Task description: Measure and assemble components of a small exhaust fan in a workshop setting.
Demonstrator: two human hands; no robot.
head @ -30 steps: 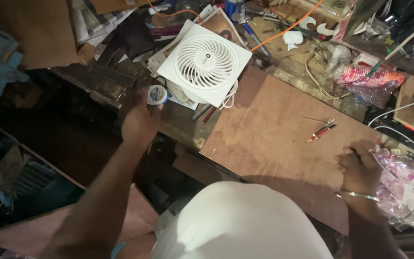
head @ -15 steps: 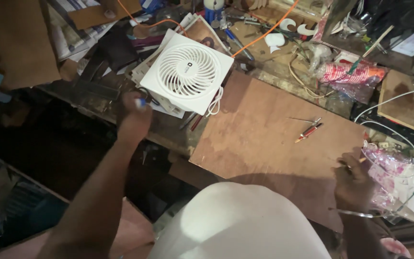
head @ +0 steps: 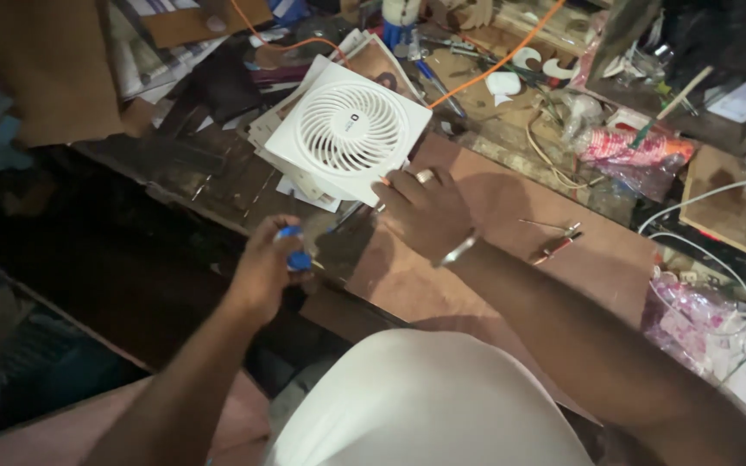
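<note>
— Since half a second ago the right hand (head: 420,211) has crossed over from the far right end of the brown board (head: 511,250) and now sits against the near corner of the white square fan (head: 347,129). The left hand (head: 269,267) has drawn back from that fan toward the body.

— What do the hands hold, in the head view?

— The left hand is curled closed around a small blue thing (head: 293,250), maybe a tool handle or a roll of tape; I cannot tell which. The right hand lies palm down with fingers (head: 401,183) loosely bent, their tips touching the fan's near edge. Whether it pinches anything there, I cannot tell. A ring shows on one finger and a metal bangle (head: 459,248) on the wrist.

— And the fan itself?

— It lies flat, its round grille facing up, on a stack of papers (head: 304,185) at the far left edge of the board. An orange cable (head: 494,60) runs beyond the fan, toward the upper right. To the right of the fan, well apart from it, a red-handled tool (head: 556,247) lies on the board. Farther right of the fan sits a crumpled red and pink plastic bag (head: 636,151).
</note>
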